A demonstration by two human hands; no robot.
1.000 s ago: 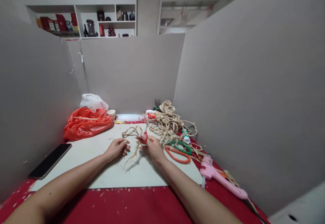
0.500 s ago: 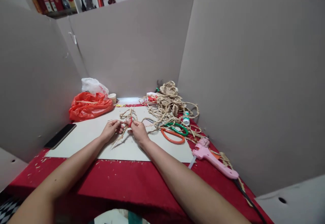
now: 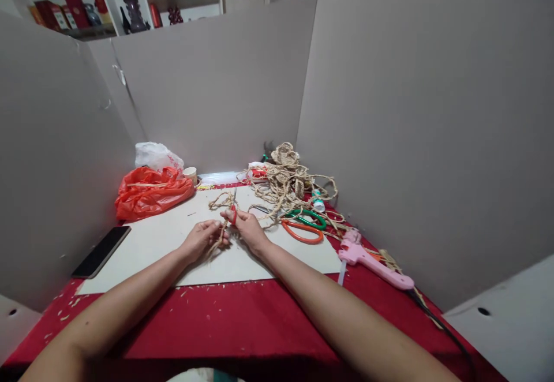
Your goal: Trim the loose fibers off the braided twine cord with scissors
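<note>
In the head view my left hand [image 3: 202, 240] is closed on a straw cord [image 3: 222, 238], whose loose strands hang below the fingers. My right hand [image 3: 251, 231] grips small red-handled scissors [image 3: 234, 214]; thin blades point away from me. Both hands nearly meet over the white board [image 3: 151, 255]. A knotted loop of the cord [image 3: 220, 200] lies just beyond the fingers. How the scissors sit against the cord is too small to tell. To the right rest larger scissors [image 3: 303, 232] with one green and one orange handle.
A heap of braided straw rope [image 3: 285, 183] lies back right, near a glue stick [image 3: 318, 202]. A pink glue gun [image 3: 376, 266] with a black cable rests on the red cloth [image 3: 225, 324]. Left are a phone [image 3: 101, 250], an orange plastic bag [image 3: 153, 191] and a paper cup [image 3: 190, 174]. Grey panels [image 3: 208, 93] surround the table.
My head view has shifted a little. My hands have moved slightly right and the left fingers now hold the cord lower, with the scissors' blades showing upright beyond the right hand.
</note>
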